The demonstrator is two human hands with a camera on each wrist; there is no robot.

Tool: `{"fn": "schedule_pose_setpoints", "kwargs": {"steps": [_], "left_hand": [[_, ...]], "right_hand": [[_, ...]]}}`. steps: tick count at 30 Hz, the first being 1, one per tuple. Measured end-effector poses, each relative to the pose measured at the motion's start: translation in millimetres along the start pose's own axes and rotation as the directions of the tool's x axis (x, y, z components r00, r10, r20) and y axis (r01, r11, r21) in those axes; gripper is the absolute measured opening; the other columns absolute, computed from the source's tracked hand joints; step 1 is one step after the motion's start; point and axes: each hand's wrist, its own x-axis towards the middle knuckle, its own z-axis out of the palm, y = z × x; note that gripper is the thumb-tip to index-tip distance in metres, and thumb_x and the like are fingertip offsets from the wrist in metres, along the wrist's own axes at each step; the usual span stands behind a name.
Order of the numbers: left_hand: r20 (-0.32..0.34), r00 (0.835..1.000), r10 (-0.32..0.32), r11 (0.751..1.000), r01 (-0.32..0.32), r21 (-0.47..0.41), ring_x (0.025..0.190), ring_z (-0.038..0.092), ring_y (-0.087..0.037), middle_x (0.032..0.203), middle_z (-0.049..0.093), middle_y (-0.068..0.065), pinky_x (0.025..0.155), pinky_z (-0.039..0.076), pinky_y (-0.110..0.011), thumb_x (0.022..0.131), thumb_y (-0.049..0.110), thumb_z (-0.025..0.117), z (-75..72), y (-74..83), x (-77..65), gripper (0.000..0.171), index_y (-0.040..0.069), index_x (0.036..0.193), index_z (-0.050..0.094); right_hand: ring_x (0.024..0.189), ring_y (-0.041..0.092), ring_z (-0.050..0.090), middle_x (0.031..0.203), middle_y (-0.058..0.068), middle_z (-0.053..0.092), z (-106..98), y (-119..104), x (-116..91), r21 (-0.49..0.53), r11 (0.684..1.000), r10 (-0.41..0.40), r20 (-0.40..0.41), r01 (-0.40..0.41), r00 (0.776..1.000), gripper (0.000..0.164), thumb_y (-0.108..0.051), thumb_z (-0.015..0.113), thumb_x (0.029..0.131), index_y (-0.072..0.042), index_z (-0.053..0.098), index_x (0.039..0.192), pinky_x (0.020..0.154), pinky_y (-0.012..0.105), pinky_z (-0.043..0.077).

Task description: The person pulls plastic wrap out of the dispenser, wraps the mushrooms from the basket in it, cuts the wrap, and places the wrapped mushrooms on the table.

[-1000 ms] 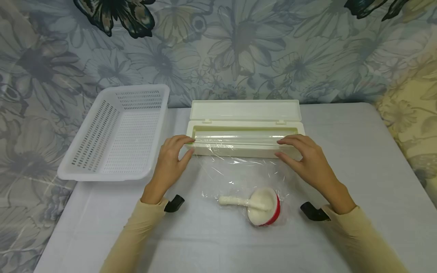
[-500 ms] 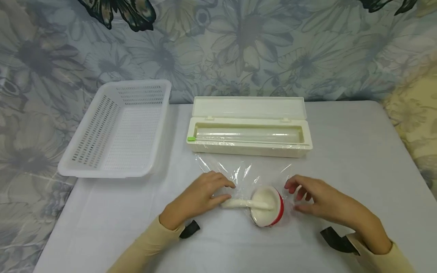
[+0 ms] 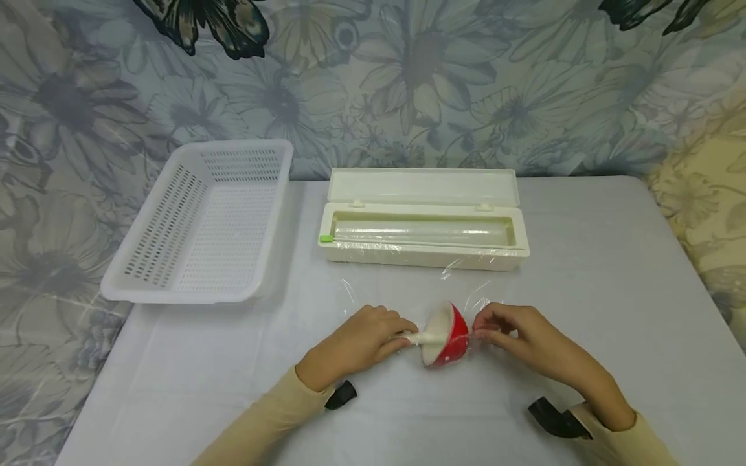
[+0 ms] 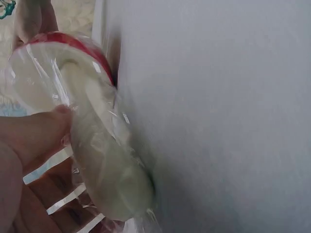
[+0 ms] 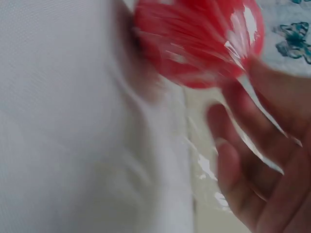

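Observation:
A toy mushroom [image 3: 456, 336], red cap with white dots and pale stem, lies on its side in clear cling film [image 4: 114, 116]. My left hand [image 3: 362, 340] holds the stem, thumb on one side and fingers on the other, as the left wrist view shows. At the cap end my right hand [image 3: 530, 336] pinches gathered film against the red top, thumb and index finger together. The film is drawn in creases over the cap [image 5: 194, 39] in the right wrist view. Behind the hands stands an open cream cling film dispenser [image 3: 425, 256] with its roll [image 3: 419, 230] inside.
A white perforated plastic basket [image 3: 265, 259] stands at the table's back left. A green slider [image 3: 326, 238] sits at the dispenser's left end. White cloth covers the table [image 3: 612, 278]; a flower-patterned curtain [image 3: 408, 77] hangs behind it.
Both hands have come from the dispenser down to the mushroom. The left has taken hold of the stem, the right of the film at the cap. The mushroom has turned, showing more red.

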Motion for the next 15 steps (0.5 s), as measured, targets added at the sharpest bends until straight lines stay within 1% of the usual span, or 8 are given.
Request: {"fn": "schedule_pose_setpoints", "kwargs": {"steps": [2, 4, 6, 10, 12, 15], "left_hand": [[0.009, 0.999, -0.042, 0.999, 0.042, -0.020, 0.088, 0.058, -0.011, 0.100, 0.069, 0.006, 0.080, 0.046, -0.024, 0.100, 0.026, 0.060, -0.5, -3.1, 0.8, 0.024, 0.019, 0.121, 0.070], [0.006, 0.998, -0.064, 0.997, 0.064, -0.043, 0.090, 0.058, -0.013, 0.102, 0.067, 0.004, 0.081, 0.046, -0.025, 0.101, 0.024, 0.058, -1.1, -5.5, 1.8, 0.026, 0.018, 0.123, 0.070], [-0.002, 0.998, -0.068, 0.996, 0.068, -0.051, 0.091, 0.058, -0.014, 0.103, 0.066, 0.002, 0.082, 0.046, -0.025, 0.101, 0.023, 0.057, -0.3, -7.6, 3.3, 0.027, 0.017, 0.124, 0.069], [-0.025, 0.998, -0.064, 0.997, 0.062, -0.054, 0.091, 0.059, -0.014, 0.101, 0.067, 0.001, 0.083, 0.047, -0.026, 0.101, 0.021, 0.058, 2.4, -9.3, 5.2, 0.029, 0.015, 0.127, 0.067], [-0.066, 0.996, -0.057, 0.997, 0.054, -0.053, 0.091, 0.059, -0.014, 0.101, 0.066, 0.001, 0.084, 0.048, -0.027, 0.100, 0.021, 0.060, 3.8, -9.2, 5.1, 0.031, 0.015, 0.130, 0.064], [-0.164, 0.986, -0.031, 0.996, 0.017, -0.084, 0.090, 0.058, -0.012, 0.098, 0.064, 0.001, 0.083, 0.049, -0.026, 0.097, 0.017, 0.064, 5.4, -7.8, 5.2, 0.035, 0.015, 0.132, 0.060]], "right_hand": [[0.077, -0.001, 0.059, 0.085, -0.008, 0.068, 2.6, 1.3, 4.4, 0.007, 0.998, 0.060, -0.051, -0.060, 0.997, 0.011, -0.008, 0.071, 0.090, -0.016, 0.067, 0.095, 0.068, 0.020, 0.051], [0.076, 0.000, 0.058, 0.084, -0.006, 0.068, 5.5, 1.8, 8.4, 0.020, 0.994, 0.113, -0.100, -0.112, 0.989, 0.006, -0.011, 0.071, 0.091, -0.013, 0.068, 0.096, 0.067, 0.021, 0.052], [0.072, 0.001, 0.056, 0.081, -0.005, 0.065, 9.0, 2.1, 11.3, 0.032, 0.988, 0.152, -0.133, -0.149, 0.979, 0.006, -0.012, 0.071, 0.091, -0.011, 0.068, 0.096, 0.064, 0.021, 0.051], [0.067, 0.004, 0.053, 0.077, -0.004, 0.060, 15.7, 2.2, 15.5, 0.061, 0.983, 0.180, -0.174, -0.172, 0.968, 0.008, -0.012, 0.071, 0.091, -0.010, 0.067, 0.097, 0.059, 0.020, 0.049], [0.068, 0.004, 0.054, 0.079, -0.003, 0.061, 18.0, 1.9, 17.4, 0.077, 0.982, 0.186, -0.188, -0.175, 0.964, 0.009, -0.011, 0.070, 0.092, -0.009, 0.066, 0.099, 0.060, 0.019, 0.049], [0.069, 0.006, 0.057, 0.084, 0.001, 0.063, 20.0, 1.2, 19.7, 0.113, 0.977, 0.201, -0.200, -0.182, 0.959, 0.011, -0.010, 0.069, 0.092, -0.008, 0.064, 0.102, 0.060, 0.021, 0.051]]}}
